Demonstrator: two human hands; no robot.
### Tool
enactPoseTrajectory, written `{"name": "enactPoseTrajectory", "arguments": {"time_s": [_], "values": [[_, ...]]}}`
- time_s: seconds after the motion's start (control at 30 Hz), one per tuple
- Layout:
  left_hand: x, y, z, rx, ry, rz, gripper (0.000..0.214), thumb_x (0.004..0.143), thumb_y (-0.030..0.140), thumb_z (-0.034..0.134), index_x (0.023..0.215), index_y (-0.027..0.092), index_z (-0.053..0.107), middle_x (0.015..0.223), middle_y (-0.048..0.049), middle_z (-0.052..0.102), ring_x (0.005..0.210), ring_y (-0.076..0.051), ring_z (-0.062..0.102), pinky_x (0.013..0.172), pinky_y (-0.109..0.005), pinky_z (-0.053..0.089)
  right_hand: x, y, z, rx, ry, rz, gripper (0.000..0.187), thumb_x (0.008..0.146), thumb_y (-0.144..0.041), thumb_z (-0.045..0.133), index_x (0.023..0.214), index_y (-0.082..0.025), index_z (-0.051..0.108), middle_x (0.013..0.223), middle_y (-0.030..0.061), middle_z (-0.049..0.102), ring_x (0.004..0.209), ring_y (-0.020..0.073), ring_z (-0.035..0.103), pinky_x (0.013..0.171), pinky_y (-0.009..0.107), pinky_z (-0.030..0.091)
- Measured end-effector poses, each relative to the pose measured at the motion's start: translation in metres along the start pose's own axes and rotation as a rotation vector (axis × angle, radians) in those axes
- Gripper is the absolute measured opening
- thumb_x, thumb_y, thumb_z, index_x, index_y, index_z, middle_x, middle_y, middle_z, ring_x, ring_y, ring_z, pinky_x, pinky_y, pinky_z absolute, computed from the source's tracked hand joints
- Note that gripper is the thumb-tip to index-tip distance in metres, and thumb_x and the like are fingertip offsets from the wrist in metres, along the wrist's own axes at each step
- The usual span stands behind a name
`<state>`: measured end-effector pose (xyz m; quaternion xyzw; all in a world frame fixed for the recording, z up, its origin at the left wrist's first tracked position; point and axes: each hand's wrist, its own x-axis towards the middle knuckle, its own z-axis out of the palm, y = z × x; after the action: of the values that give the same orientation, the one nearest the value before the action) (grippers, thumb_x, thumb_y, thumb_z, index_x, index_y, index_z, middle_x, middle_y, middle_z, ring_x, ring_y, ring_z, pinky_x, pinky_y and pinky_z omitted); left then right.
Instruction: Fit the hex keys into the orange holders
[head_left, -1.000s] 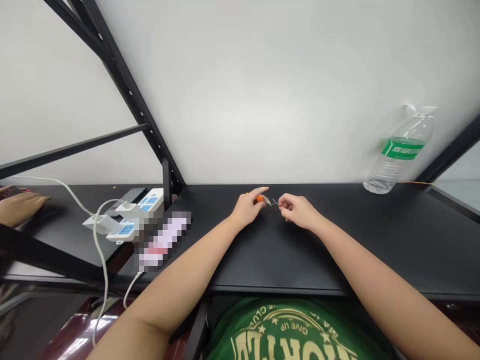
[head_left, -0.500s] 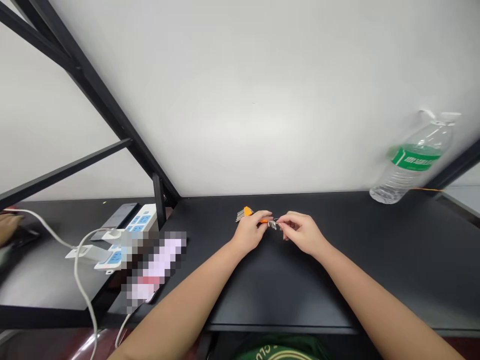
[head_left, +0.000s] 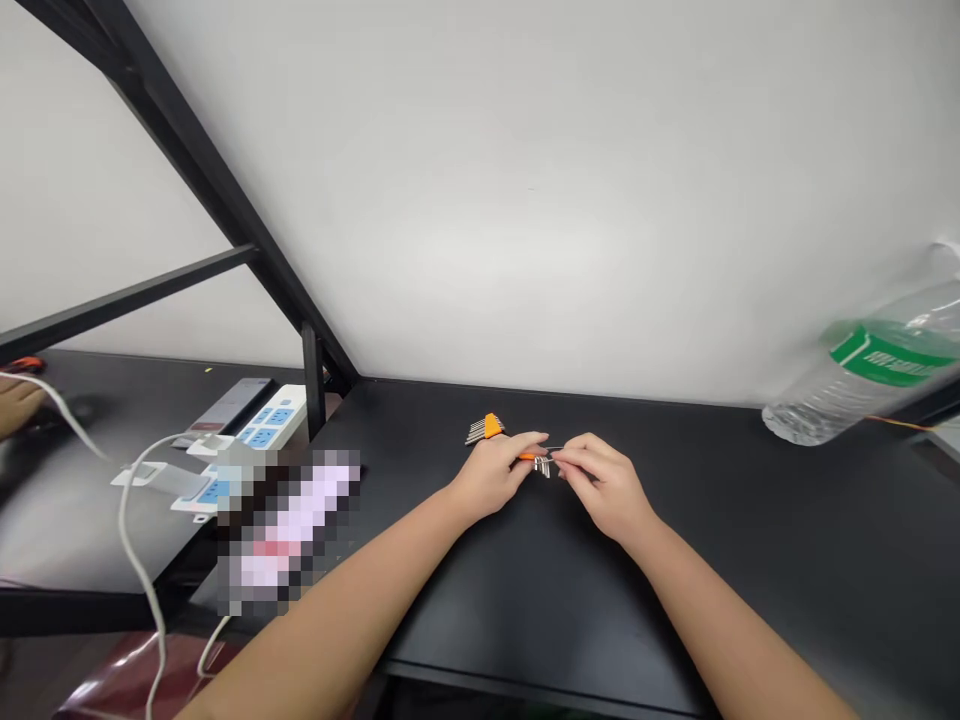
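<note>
My left hand [head_left: 496, 472] is closed on an orange hex key holder [head_left: 527, 457]. Short silver hex key ends [head_left: 542, 466] stick out of it on the right, past my thumb. Beyond the left knuckles shows another orange holder part [head_left: 493, 426], with several long key shafts [head_left: 475, 432] fanned to the left; the hand hides whether the two orange parts join. My right hand [head_left: 604, 485] pinches a thin hex key [head_left: 553, 449] between thumb and fingertips, close to the key ends. Both hands are low over the black table [head_left: 480, 610].
A clear bottle with a green label [head_left: 892, 352] leans at the right by the wall. On the left are a white power strip [head_left: 289, 410], cables [head_left: 129, 545], a dark phone [head_left: 229, 410] and a blurred-out phone-like item [head_left: 300, 525]. Another person's hand [head_left: 19, 405] is at far left.
The view has tilted and shifted, so the bottle appears farther right and lower. My right hand's fingers have moved slightly, and more of the thin hex key shows between the hands.
</note>
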<state>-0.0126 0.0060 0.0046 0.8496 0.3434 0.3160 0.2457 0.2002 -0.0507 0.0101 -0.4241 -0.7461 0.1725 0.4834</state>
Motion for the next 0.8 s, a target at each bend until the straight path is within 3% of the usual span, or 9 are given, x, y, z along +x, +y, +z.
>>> {"name": "enactPoseTrajectory", "arguments": {"time_s": [0.3,0.47,0.67,0.8], "values": [[-0.003,0.002,0.005,-0.021,-0.005,0.010,0.042,0.092,0.012,0.062,0.132,0.025,0.063,0.109,-0.0005,0.081,0.092,-0.018,0.075,0.092,-0.034,0.055,0.004,-0.011,0.003,-0.052,0.118,-0.087,0.029,0.093,-0.004,0.055,0.100,-0.024,0.075,0.092,0.0043,0.066,0.077,0.0148,0.067,0.067,0.029,0.056],[-0.003,0.005,0.009,-0.058,-0.008,0.041,0.040,0.093,0.012,0.062,0.130,0.026,0.064,0.111,0.0003,0.080,0.088,-0.017,0.074,0.091,-0.034,0.054,0.002,-0.015,0.006,-0.181,0.240,-0.214,0.033,0.089,0.000,0.059,0.104,-0.023,0.076,0.097,0.0060,0.068,0.077,0.0145,0.067,0.066,0.028,0.056],[0.003,0.006,0.009,-0.101,-0.078,0.047,0.047,0.090,0.007,0.060,0.132,0.027,0.064,0.106,0.0017,0.081,0.082,-0.015,0.072,0.090,-0.033,0.054,-0.001,-0.005,0.000,-0.370,0.187,-0.236,0.028,0.088,-0.002,0.061,0.103,-0.020,0.075,0.093,0.0073,0.068,0.077,0.0152,0.067,0.062,0.026,0.055],[0.005,0.006,0.012,-0.115,-0.044,0.024,0.033,0.089,0.010,0.064,0.117,0.025,0.073,0.104,0.0001,0.081,0.085,-0.016,0.072,0.086,-0.031,0.056,-0.004,-0.005,-0.004,-0.421,0.182,-0.260,0.022,0.087,-0.002,0.063,0.096,-0.019,0.075,0.087,0.0067,0.067,0.080,0.0164,0.069,0.065,0.027,0.057]]}}
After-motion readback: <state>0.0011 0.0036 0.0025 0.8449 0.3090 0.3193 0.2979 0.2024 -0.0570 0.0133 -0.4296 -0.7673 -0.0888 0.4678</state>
